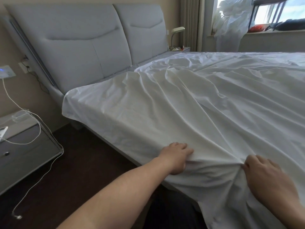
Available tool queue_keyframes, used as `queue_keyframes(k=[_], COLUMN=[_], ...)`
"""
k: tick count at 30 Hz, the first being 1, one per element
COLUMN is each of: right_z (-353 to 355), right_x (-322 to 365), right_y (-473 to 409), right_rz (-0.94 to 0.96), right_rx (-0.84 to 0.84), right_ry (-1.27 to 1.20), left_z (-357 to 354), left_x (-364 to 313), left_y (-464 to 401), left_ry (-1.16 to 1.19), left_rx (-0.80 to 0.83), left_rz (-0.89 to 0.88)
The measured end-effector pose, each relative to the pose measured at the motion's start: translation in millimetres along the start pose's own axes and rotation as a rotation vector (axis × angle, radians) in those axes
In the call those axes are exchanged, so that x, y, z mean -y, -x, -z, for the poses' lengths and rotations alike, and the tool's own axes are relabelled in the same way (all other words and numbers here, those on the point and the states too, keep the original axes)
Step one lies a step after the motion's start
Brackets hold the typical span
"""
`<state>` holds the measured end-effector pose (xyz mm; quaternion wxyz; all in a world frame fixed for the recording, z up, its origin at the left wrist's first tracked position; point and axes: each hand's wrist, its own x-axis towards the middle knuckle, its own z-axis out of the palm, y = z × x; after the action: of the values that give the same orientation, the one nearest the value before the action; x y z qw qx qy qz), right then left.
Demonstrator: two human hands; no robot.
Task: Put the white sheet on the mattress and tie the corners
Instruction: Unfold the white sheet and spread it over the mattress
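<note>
I see the white sheet (189, 103) spread over the mattress, rumpled, with long creases running from the head of the bed toward the near side edge. Its far corner by the headboard (85, 45) hangs loosely over the mattress corner, not tied. The near edge drapes down over the side of the bed.

My left hand (175, 158) is at the side edge of the mattress, fingers curled and clamped on a fold of the sheet, thumb underneath. My right hand (265, 174) sits just to the right of it, fingers bent and pinching a bunched gather of the same sheet, where the creases converge. The two hands are near each other but not touching, with a taut band of cloth between them.

To the left stands a grey nightstand (28, 146) with a white charging cable (33, 129) looping over it and trailing down to the dark floor (79, 171). Beyond the bed, a small lamp (176, 33) stands by the curtain, and white bedding (231, 22) is piled at the window.
</note>
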<state>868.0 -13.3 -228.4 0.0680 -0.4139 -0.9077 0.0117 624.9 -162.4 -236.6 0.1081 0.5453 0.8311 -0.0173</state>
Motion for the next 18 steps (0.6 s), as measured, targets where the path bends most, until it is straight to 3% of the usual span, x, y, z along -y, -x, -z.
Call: queue_keyframes(k=[3,6,10,12,13,16,18], right_z=[4.8,-1.8,1.3,5.3,8.0,8.8,16.5], right_x=[1.5,-3.6,-8.4,-6.0,-3.5,-5.7,-22.8], right_y=[1.8,-2.8,-0.6,-2.4,-3.8,-3.8,-4.5], right_rz=[-0.007,-0.096,-0.073,-0.087,-0.073,0.078,0.052], right_rx=[0.089,-0.062,0.122,-0.009,0.018,0.313,0.241], right_ry=[-0.009,-0.088,-0.126,-0.185,-0.191,-0.133,-0.283], left_z=[-3.7,-3.0,-2.7,-2.7,-0.2,10.0,17.9], left_x=[3.5,6.8,10.3,17.7,20.3,16.0,4.2], left_y=[0.3,0.5,5.8,10.2,11.7,14.3,11.9], left_ry=[-0.021,-0.043,-0.046,-0.036,-0.038,-0.119,-0.14], left_rx=[-0.001,0.015,0.031,0.05,0.048,0.068,0.077], left_rz=[0.049,0.088,0.128,0.167,0.184,0.234,0.255])
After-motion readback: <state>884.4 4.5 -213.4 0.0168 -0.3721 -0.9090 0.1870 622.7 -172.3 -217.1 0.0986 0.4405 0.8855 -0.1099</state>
